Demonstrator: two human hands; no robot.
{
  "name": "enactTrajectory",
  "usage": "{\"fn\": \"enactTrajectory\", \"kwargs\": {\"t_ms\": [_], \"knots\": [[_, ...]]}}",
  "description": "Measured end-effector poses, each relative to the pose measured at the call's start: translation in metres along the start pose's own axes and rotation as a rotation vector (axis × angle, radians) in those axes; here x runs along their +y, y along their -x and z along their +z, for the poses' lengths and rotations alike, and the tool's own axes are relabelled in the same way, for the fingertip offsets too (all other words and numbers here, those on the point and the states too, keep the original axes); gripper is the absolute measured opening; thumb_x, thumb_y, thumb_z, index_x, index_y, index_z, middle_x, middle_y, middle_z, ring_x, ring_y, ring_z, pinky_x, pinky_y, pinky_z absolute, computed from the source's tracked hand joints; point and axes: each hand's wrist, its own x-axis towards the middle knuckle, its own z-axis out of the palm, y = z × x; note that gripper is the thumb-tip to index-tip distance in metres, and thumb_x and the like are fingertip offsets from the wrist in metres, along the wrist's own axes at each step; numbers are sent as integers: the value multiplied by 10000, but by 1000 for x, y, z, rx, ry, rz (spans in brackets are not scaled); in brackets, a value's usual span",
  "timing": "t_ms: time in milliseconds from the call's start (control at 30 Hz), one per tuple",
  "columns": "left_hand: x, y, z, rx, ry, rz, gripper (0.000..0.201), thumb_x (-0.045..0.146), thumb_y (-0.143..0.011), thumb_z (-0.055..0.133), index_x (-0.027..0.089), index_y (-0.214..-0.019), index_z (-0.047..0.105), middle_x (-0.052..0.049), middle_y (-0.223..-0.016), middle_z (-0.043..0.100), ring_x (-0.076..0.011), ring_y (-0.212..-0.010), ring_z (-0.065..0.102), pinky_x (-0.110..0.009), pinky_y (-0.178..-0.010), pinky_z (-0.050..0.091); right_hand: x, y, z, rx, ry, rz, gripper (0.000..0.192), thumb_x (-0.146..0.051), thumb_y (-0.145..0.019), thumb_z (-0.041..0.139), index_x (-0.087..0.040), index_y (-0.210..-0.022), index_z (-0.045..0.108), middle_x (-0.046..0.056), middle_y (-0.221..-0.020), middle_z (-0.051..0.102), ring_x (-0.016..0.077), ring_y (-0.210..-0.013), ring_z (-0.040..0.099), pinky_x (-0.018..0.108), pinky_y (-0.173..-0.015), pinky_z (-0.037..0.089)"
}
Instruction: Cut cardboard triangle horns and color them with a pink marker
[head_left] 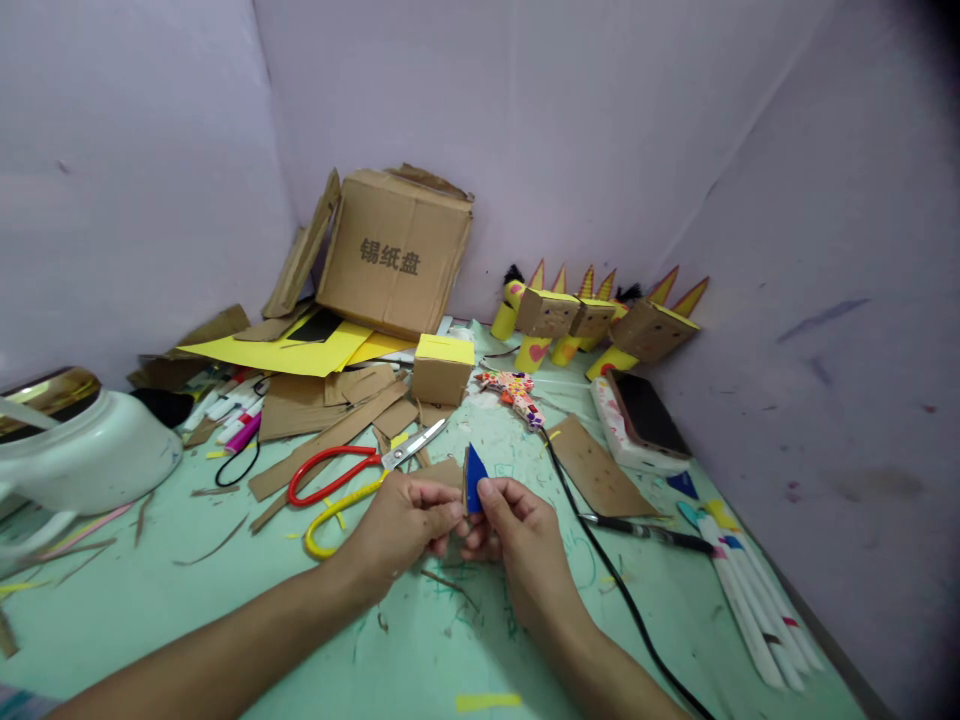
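Between my two hands a small pointed piece of cardboard with a blue face stands upright, its tip up. My right hand pinches its right side between thumb and fingers. From the left, my left hand has its fingers closed against the brown cardboard edge of the same piece. Just beyond my left hand lie scissors with one red and one yellow handle, blades parted a little. A small cardboard box with a yellow top sits farther back.
A patterned glue gun trails a black cable past my right hand. Cardboard scraps and yellow sheets lie left. Behind stand a large carton and horned cardboard figures. Markers, a phone and white pot flank them.
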Motion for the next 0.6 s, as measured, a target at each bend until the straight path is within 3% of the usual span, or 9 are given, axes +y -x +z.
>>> {"fn": "enactTrajectory", "kwargs": {"t_ms": [367, 600], "knots": [[-6, -2, -1, -10, 39, 16, 263, 352, -641, 613, 117, -524, 608, -16, -501, 560, -75, -423, 403, -214, -448, 277, 2, 2, 3, 37, 108, -48, 303, -450, -718, 633, -158, -658, 576, -42, -473, 550, 91, -405, 501, 199, -390, 458], [-4, -3, 3, 61, 76, 1, 202, 309, -569, 640, 118, -519, 596, 3, -464, 538, -69, -404, 395, -207, -424, 268, 5, 8, 6, 45, 213, -92, 297, -444, -773, 575, -152, -725, 603, -6, -570, 570, 120, -516, 535, 225, -472, 462]]}}
